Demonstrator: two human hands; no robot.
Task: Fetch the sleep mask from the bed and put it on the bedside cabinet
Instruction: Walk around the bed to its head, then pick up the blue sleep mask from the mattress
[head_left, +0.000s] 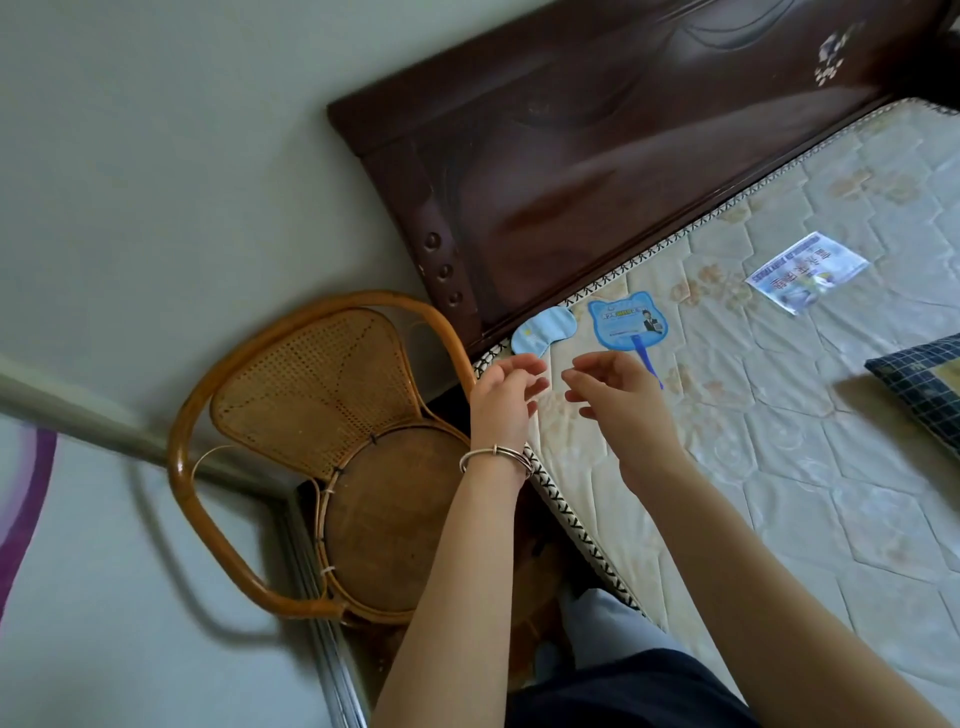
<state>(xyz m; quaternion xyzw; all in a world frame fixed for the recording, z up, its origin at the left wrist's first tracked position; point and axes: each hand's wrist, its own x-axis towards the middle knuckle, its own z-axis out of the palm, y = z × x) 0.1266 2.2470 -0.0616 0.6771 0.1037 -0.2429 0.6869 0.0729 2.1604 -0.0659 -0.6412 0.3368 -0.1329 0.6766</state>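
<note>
- Our sleep mask (543, 330) lies flat on the mattress (779, 467), right at the bottom of the headboard (571, 171), close to the headboard's end.
- Our left hand (506, 395), the one with the bracelet (496, 457), hangs in the air a little way out from the headboard, just short of the mask. Its fingers are loose and a bit bent, and it holds nothing.
- Our right hand (608, 395) is beside it, about as far out from the headboard. It is loose too, with nothing in it.
- We think the step now is to pick the mask up. It looks soft and light, so a gentle pinch with thumb and fingers should do.
- The blue fan (626, 322) lies a bit further along the headboard, close to the mask. We should pinch the mask on the side away from the fan, so we do not bump it.
- The mask may have a strap under it that we cannot see. We should lift slowly, in case it catches against the headboard.
- We cannot see the bedside cabinet here. A cane chair (332, 447) stands just past the end of the headboard.
</note>
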